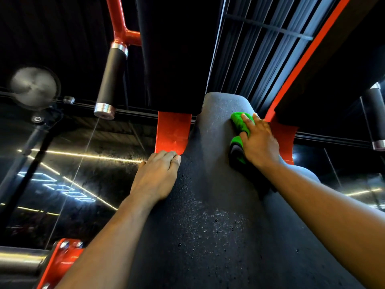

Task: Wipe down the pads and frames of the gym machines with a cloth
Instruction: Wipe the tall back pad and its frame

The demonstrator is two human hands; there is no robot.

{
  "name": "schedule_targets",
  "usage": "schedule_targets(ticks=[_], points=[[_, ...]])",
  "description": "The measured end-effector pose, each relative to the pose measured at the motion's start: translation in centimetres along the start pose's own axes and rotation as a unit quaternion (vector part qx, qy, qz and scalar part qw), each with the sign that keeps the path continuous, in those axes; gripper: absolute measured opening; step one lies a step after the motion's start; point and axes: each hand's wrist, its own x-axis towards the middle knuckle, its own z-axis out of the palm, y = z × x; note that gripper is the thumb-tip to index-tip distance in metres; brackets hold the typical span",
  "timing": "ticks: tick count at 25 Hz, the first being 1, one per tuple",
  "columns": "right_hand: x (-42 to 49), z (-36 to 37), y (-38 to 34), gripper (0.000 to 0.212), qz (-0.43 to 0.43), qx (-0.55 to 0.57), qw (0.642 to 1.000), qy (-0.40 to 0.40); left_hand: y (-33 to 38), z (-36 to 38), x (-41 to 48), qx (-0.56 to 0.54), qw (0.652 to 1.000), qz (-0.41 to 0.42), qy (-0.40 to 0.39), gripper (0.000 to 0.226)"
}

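**Two forearms on a speckled black pad, green cloth near its top**

Both bare forearms reached up from the bottom edge along a black textured pad [208, 205], whose lower middle was dotted with fine wet-looking specks. On the pad's left edge the left hand [155, 177] lay with its fingers bent over the rim, gripping it just below a red frame plate [173, 132]. Higher up on the right side, the right hand [259, 140] pressed flat, fingers straight and spread, on a green cloth [241, 126] with a dark underside; the cloth lay against the pad near its rounded top.

Zigzag strip lights reflected in a glossy dark panel [68, 184] at left looked like lettering but could not be read.

Overhead ran a dark slatted ceiling [260, 49] and a red diagonal beam [308, 53]. A black grip handle [111, 80] with chrome ends hung from a red tube at upper left, near a blurred grey disc [33, 86]. At lower left sat a red bolted bracket [60, 261].
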Motion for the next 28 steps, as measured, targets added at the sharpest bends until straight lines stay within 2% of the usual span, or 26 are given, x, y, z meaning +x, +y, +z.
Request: schedule_targets(ticks=[4,9,13,16,19,24,28], points=[[-2.8,-0.9,2.1,0.060,0.062,0.021,0.998,-0.006,0.1,-0.2,0.1,0.014,1.000,0.000,-0.012,0.044],[-2.8,-0.6,1.3,0.062,0.042,-0.031,0.999,-0.017,0.0,0.3,0.2,0.039,0.999,-0.006,0.010,0.036],[2.5,0.3,-1.6,0.057,-0.013,-0.052,0.998,-0.017,0.8,1.1,0.5,0.054,0.996,-0.027,0.070,0.024],[8.0,1.2,-4.1,0.051,0.032,-0.027,0.998,-0.037,1.0,2.0,0.5,0.071,0.992,-0.027,0.099,0.031],[9.3,1.9,-5.3,0.050,0.062,-0.027,0.997,-0.047,1.2,2.5,0.2,0.087,0.989,-0.030,0.113,0.036],[5.8,1.2,-3.7,0.050,-0.061,-0.015,0.998,-0.016,1.2,2.0,0.4,0.085,0.991,-0.028,0.095,0.034],[2.8,0.6,-3.0,0.054,-0.094,-0.021,0.995,-0.034,0.9,1.3,0.3,0.079,0.995,-0.023,0.061,0.036]])
